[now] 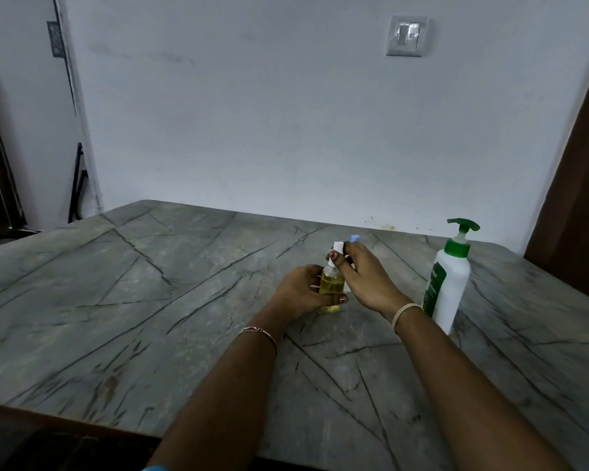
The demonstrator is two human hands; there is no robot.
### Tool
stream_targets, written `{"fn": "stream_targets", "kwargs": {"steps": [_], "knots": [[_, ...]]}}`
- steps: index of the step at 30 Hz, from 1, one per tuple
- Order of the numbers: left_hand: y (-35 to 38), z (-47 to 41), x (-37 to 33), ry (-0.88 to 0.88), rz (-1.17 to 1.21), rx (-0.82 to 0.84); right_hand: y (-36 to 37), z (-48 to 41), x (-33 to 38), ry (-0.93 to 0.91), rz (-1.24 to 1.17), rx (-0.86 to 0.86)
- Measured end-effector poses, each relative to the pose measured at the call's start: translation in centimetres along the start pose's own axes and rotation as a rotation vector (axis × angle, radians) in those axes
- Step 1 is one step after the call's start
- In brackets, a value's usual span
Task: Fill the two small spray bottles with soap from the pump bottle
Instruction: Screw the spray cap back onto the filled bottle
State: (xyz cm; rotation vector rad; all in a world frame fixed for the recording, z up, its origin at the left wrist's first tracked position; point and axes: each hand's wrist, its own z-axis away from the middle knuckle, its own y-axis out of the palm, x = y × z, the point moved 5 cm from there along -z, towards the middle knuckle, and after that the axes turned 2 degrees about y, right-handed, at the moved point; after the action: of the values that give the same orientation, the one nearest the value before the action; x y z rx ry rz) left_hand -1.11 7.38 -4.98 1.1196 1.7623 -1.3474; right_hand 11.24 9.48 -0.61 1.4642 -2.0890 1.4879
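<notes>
Just right of the frame's centre, a small spray bottle (332, 284) of clear plastic is seen standing on the grey veined table (150, 283), well filled with yellow liquid. It is gripped round its body by the left hand (300, 290), the fingers curled behind it and the thumb laid across its lower front. The white spray top (337, 247) at its neck is pinched by the right hand (364, 280) between thumb and forefinger. Whether it is being screwed on or off cannot be told. Just behind the right hand a small blue piece (355, 237) shows, judged to be the top of the second spray bottle, whose body is hidden.

The pump bottle (451, 280), white with a green pump head, stands upright in the right part of the frame, near the right forearm but apart from both hands.

The small bottle is judged light, stiff-walled and easily tipped, so a hold low round the body is well chosen while the top is turned. Any soap on the plastic would make it slippery. A firm but not crushing grip is called for, since thin walls may be squeezed and liquid pushed out at an open neck. The top is best taken at its collar, not its nozzle. The pump bottle is judged heavier and steadier. It is best held round its body, with the head pressed from above.
</notes>
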Motion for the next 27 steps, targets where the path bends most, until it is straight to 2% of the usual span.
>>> {"fn": "stream_targets", "kwargs": {"steps": [5, 8, 11, 13, 15, 18, 21, 27], "knots": [[-0.1, 0.1, -0.5, 0.012, -0.085, -0.002, -0.7, 0.3, 0.0, -0.026, 0.076, -0.172], [-0.1, 0.1, -0.5, 0.005, -0.073, -0.005, -1.1, 0.8, -0.2, 0.049, 0.064, -0.268], [-0.1, 0.1, -0.5, 0.01, -0.097, 0.006, -1.5, 0.9, -0.5, 0.196, -0.289, -0.271], [-0.1, 0.0, -0.4, 0.009, -0.093, 0.01, -1.4, 0.9, -0.6, 0.229, -0.515, -0.184], [-0.1, 0.0, -0.4, 0.011, -0.088, 0.006, -1.0, 1.0, -0.4, 0.206, -0.599, -0.075], [-0.1, 0.0, -0.4, 0.017, -0.083, 0.001, -0.6, 0.9, -0.7, 0.158, -0.562, -0.047], [-0.1, 0.1, -0.5, 0.022, -0.092, 0.003, -0.9, 0.7, -1.0, 0.144, -0.434, -0.164], [-0.1, 0.2, -0.6, 0.023, -0.099, 0.0, -0.6, 0.9, -0.6, 0.113, -0.402, -0.285]]}}
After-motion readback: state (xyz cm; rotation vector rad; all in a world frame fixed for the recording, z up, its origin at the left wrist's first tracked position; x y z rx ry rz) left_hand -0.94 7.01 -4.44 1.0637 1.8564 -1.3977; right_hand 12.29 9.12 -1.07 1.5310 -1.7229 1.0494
